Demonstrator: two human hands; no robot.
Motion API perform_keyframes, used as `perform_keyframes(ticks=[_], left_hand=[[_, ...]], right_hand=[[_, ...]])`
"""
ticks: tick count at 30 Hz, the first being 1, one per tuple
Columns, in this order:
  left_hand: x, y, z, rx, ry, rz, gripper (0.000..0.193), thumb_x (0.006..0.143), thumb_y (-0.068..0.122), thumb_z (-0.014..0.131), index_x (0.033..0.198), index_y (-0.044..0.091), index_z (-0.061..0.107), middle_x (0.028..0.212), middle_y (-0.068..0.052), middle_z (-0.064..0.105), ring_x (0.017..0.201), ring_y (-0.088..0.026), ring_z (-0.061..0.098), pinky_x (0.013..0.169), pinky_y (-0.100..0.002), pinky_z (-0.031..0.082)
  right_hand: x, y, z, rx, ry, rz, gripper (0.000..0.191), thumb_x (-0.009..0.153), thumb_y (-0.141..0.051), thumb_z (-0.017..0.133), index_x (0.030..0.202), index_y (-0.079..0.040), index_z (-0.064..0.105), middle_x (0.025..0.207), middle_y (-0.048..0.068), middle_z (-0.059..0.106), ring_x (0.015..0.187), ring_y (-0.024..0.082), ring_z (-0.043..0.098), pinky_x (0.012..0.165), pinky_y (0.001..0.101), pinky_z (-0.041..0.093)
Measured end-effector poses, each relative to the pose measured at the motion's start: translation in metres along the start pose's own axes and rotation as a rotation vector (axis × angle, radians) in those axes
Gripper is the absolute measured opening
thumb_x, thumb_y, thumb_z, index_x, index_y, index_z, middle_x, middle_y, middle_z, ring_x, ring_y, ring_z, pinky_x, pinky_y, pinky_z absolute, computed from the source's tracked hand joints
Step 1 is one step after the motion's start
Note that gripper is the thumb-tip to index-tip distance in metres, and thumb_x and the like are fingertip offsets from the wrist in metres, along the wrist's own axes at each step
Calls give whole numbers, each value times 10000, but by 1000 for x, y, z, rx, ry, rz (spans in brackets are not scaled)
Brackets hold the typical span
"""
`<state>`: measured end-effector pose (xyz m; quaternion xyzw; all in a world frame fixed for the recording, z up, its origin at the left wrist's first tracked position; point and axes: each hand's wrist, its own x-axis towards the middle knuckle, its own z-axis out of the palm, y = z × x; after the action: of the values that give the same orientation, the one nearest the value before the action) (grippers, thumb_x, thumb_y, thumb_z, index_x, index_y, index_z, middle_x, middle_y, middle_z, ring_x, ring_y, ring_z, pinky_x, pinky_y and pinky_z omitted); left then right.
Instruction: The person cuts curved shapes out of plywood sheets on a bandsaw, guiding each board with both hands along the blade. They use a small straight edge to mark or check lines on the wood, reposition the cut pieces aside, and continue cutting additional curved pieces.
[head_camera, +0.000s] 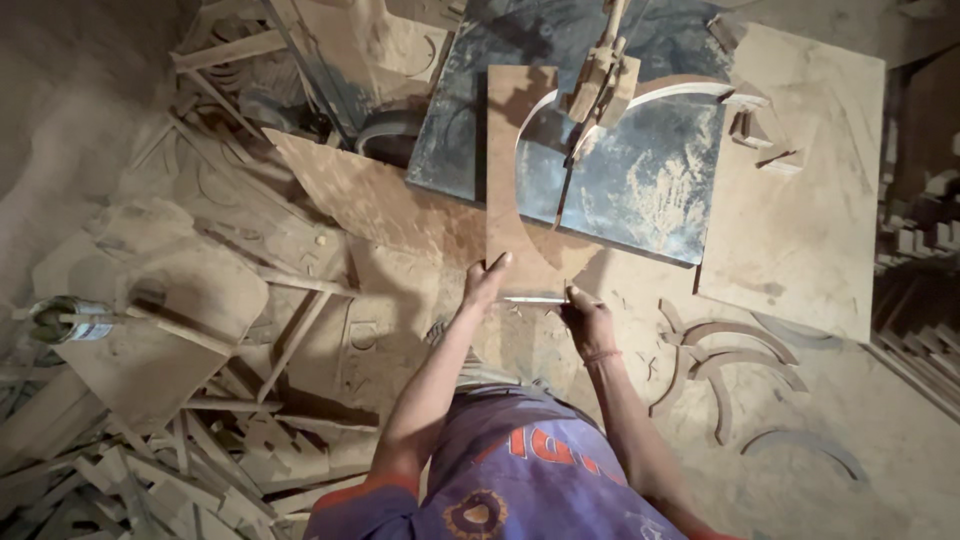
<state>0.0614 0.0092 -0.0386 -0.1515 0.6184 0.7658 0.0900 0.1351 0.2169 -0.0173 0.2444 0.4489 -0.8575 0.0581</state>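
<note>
A brown board (506, 170) with a wide curved cut-out lies on the blue-grey metal saw table (650, 190). The thin saw blade (568, 180) runs down through the curved opening beneath the blade guide (600, 85). My left hand (485, 282) grips the near left corner of the board, thumb on top. My right hand (585, 315) pinches the board's near edge at the right, where a thin pale sliver shows. Both forearms reach out from my purple shirt at the bottom.
Curved wooden offcuts (735, 365) lie on the dusty floor to the right. A large flat panel (800, 200) sits right of the saw table. Heaps of wood scraps and strips (150, 440) fill the left. A small tin (70, 320) rests at far left.
</note>
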Motion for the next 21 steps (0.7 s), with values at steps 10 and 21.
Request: perform_keyframes(ticks=[10,21], left_hand=[[-10,12,-11,406,123,102,489,855,426,778,1084,-6,756,980,-51,765,912,-145,721,799,-325,558],[-8,-9,-14,-43,-10,-10,462,910,400,767,1115,-14,737,1030,-23,716,921,-117,618,813,-290,510]], right_hand=[[0,-35,-17,-1002,278,-503,525,766,-283,873,1100,64,665,967,191,769,892,223,768,770,345,612],[-19,0,-46,-950,-67,-318,528,872,-195,816,1283,76,627,1266,222,698,1168,247,662,953,352,528]])
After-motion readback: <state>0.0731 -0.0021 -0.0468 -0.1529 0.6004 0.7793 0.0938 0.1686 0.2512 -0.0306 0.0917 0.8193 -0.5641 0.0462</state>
